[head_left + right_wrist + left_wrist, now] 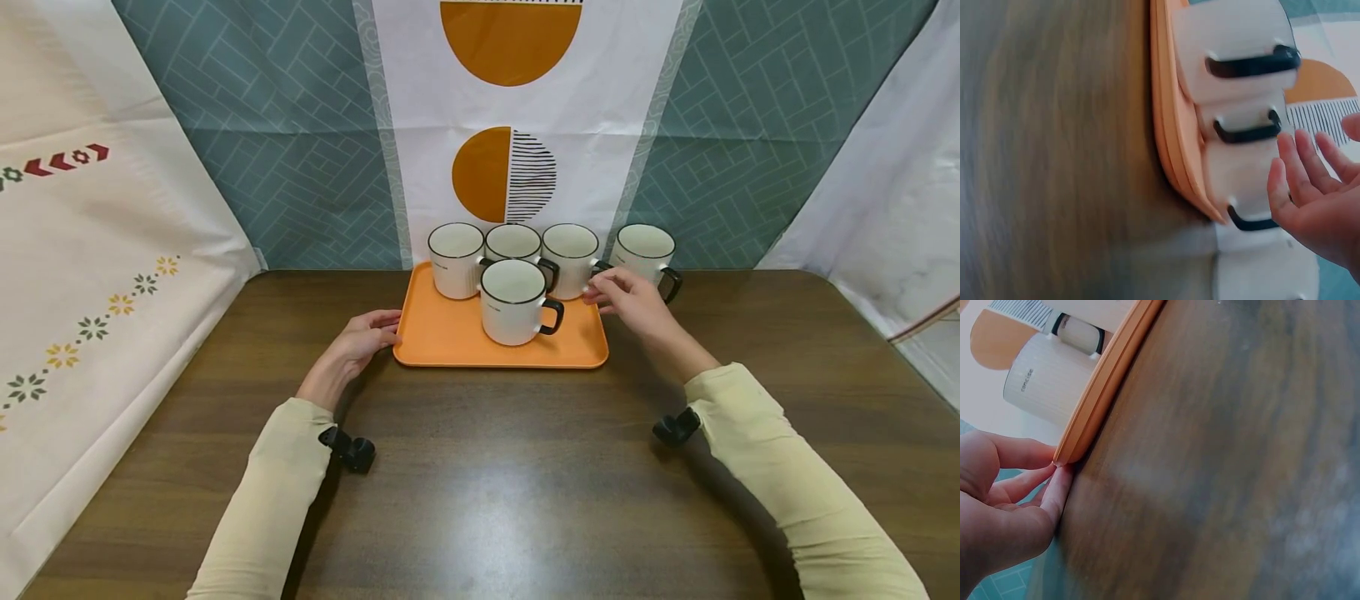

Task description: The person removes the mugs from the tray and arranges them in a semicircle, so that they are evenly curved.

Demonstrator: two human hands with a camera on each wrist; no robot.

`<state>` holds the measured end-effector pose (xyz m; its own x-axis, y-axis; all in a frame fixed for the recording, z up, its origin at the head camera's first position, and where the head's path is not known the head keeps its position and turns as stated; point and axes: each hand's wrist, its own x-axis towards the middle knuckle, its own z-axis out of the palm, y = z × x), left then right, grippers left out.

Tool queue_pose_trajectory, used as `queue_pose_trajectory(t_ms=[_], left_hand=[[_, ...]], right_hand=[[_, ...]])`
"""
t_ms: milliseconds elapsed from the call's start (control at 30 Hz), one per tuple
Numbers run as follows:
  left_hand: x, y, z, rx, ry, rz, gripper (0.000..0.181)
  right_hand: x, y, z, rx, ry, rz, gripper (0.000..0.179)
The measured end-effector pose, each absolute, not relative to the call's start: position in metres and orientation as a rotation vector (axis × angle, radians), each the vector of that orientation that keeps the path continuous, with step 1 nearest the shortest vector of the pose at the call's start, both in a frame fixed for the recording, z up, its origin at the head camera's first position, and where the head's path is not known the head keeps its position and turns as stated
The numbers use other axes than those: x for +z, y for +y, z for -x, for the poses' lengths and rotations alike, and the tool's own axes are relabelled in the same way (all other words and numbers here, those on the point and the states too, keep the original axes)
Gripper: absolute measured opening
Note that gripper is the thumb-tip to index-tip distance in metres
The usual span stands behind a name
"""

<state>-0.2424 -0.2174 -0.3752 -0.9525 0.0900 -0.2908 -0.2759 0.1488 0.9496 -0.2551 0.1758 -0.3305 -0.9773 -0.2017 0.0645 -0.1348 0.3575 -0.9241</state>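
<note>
Brown wood-grain table [480,475], glossy patch at the near middle. Two pale yellow sleeves come in from the near edge, left sleeve [258,492] and right sleeve [795,483], each with a small black device at the wrist: left device [352,452], right device [677,427].

Left hand [358,340] pinches the rim of the orange tray [446,333] at its left side, thumb and index fingertip together on the edge. Tray lies on the far half of the table, four mugs on it. Front mug [512,315] stands upright ahead of the others, white with dark rim, black handle pointing right.

Right hand [637,304] holds nothing, fingers apart and slightly bent, at the tray's right side; contact with a mug or the tray, cannot tell. Behind the front mug, a row of three matching upright mugs: back-left mug [454,273], back-middle mug [513,242], back-right mug [564,271]. Outer mug [633,258] stands off the tray to the right, just beyond the right hand.

Backdrop: teal brick-pattern cloth [277,142] with a white panel [412,92] bearing ochre shapes.
</note>
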Motion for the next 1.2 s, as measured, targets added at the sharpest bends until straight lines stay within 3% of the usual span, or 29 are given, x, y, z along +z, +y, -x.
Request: queue_pose_trajectory(t_ms=[600, 1200], left_hand=[[-0.376, -0.216, 0.241, 1.884, 2.153, 0.205, 0.060], [-0.375, -0.217, 0.241, 1.897, 2.137, 0.170, 0.059]], right_hand=[[-0.354, 0.130, 0.255, -1.850, 2.267, 0.378, 0.044], [-0.365, 0.118, 0.259, -2.013, 1.921, 0.435, 0.036]])
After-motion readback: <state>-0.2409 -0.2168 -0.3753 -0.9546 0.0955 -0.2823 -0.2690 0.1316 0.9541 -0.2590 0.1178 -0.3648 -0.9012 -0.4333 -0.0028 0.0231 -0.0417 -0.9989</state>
